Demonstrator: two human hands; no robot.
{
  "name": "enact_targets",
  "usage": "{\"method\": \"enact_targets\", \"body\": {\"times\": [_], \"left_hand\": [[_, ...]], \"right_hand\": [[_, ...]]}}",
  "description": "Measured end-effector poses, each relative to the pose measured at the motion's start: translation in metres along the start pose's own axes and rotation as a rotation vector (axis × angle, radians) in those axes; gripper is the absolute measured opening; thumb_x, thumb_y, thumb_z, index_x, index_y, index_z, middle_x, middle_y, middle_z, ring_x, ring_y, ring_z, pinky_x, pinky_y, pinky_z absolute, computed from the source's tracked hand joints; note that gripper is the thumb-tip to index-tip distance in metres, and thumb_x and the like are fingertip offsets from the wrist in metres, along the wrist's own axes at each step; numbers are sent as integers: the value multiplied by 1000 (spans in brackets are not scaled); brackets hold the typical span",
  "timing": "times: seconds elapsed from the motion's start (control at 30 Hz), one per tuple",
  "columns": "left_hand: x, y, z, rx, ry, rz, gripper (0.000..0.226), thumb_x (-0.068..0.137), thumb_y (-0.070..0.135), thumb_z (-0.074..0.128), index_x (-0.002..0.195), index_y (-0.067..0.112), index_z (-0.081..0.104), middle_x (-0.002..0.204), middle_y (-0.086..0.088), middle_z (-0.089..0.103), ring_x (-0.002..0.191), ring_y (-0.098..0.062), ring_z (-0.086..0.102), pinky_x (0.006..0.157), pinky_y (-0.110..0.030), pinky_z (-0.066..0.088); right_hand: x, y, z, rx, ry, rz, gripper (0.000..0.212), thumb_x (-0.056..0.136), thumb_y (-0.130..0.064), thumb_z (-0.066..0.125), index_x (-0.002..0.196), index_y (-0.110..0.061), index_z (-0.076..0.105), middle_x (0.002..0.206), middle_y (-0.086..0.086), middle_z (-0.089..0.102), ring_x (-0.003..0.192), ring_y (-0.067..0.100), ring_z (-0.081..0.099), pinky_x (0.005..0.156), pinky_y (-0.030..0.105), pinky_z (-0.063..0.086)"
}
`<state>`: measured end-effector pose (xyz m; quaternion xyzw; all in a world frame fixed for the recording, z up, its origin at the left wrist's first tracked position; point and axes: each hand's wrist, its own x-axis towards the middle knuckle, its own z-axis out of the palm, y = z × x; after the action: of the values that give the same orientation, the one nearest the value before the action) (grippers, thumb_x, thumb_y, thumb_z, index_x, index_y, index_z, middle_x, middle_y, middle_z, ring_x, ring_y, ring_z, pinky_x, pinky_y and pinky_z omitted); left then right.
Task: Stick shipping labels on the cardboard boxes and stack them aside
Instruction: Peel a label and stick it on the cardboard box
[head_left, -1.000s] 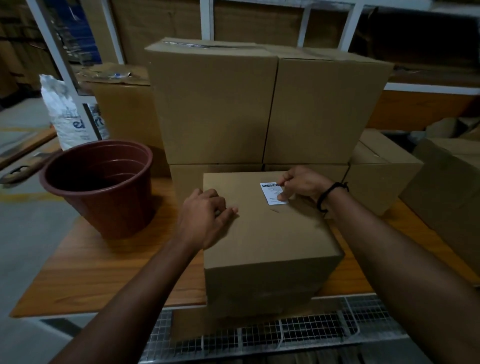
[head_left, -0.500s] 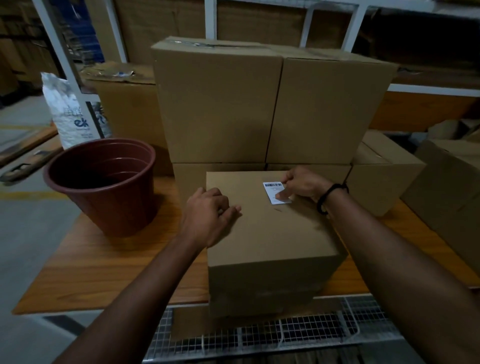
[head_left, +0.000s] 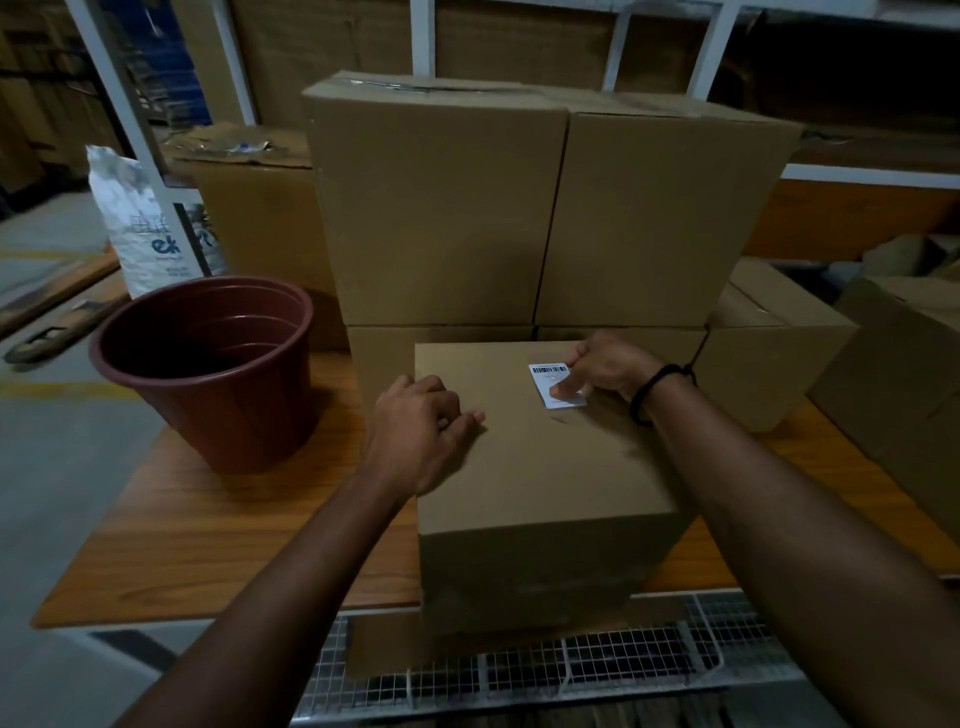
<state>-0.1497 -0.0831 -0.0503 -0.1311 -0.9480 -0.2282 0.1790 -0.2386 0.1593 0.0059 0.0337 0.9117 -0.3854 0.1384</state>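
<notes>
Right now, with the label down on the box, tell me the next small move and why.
Probably sweep the right hand across the white barcode label to press it flat. Its fingers rest on the label's right part while the left hand steadies the plain brown cardboard box on the wooden table. The label looks placed but not smoothed, so lifting seems early.

Lighting: dim. Floor (head_left: 47, 467): grey concrete with a yellow line at the left. Tabletop (head_left: 208, 530): wood-grain, with a wire-mesh shelf (head_left: 571, 675) below its near edge. White rack posts (head_left: 423, 36) stand behind. A white sack (head_left: 140, 223) leans at the rear left.
</notes>
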Motion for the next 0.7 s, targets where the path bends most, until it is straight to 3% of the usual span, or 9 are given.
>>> {"method": "enact_targets", "body": {"times": [0.1,0.17,0.33,0.53,0.7], "left_hand": [[-1,0,0,-10,2,6,41,94,58,42,85,27,68,88,9,56,81,-11,42,69,-32,41],[-2,0,-1,-15,6,4,40,94,57,44,85,26,68,89,9,57,82,-11,42,70,-32,41],[-1,-1,-1,-28,15,6,39,93,57,45,83,27,68,89,10,57,82,-10,42,68,-31,37],[-1,0,0,-32,10,5,39,94,56,45,84,27,68,89,9,57,82,-11,43,69,-31,39],[1,-3,3,-27,15,21,45,93,62,39,81,29,67,86,10,56,80,-10,42,68,-31,39]], "right_hand": [[-3,1,-2,52,-2,14,43,61,-6,89,94,-10,61,86,7,49,83,21,42,74,29,28],[-5,1,0,75,11,12,47,61,-5,89,91,-13,53,86,8,48,83,21,42,74,29,29],[-2,-2,4,21,32,20,42,57,-5,90,82,-8,57,78,7,58,74,22,52,66,30,36],[-3,-1,2,116,20,17,48,60,4,85,89,-12,49,82,8,46,77,21,38,60,30,23],[-4,-2,-2,91,-7,43,41,66,6,81,91,-11,53,88,9,51,84,22,43,73,30,31]]}}
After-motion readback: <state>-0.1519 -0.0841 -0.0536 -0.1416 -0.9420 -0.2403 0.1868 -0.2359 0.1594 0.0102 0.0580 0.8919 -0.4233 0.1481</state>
